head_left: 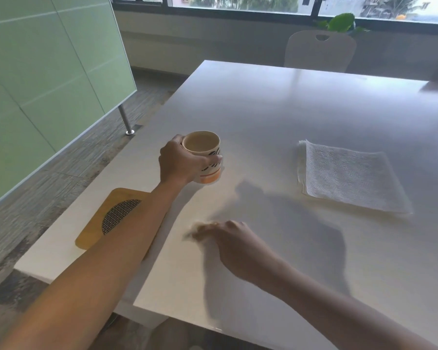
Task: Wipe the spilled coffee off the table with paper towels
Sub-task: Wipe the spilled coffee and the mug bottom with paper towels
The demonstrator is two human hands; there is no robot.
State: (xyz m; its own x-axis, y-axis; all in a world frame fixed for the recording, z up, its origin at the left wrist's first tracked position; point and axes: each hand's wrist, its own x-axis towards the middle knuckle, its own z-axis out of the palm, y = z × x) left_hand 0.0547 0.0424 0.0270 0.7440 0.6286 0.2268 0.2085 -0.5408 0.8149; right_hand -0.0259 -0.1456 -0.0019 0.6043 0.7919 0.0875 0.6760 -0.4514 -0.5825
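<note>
Left hand [181, 161] grips the cup [203, 155], right hand [232, 239] blurs with something crumpled, grip unclear; paper towels [349, 176] untouched, wiping looks barely begun.

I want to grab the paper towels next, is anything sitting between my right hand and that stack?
Nothing visible does. The right hand is at the near table edge, and only bare table lies between it and the paper towels.

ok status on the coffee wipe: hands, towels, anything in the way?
Left hand grips cup. Right hand low over table, fingers blurred, grip unclear. Paper towels untouched at right. Nothing between.
</note>
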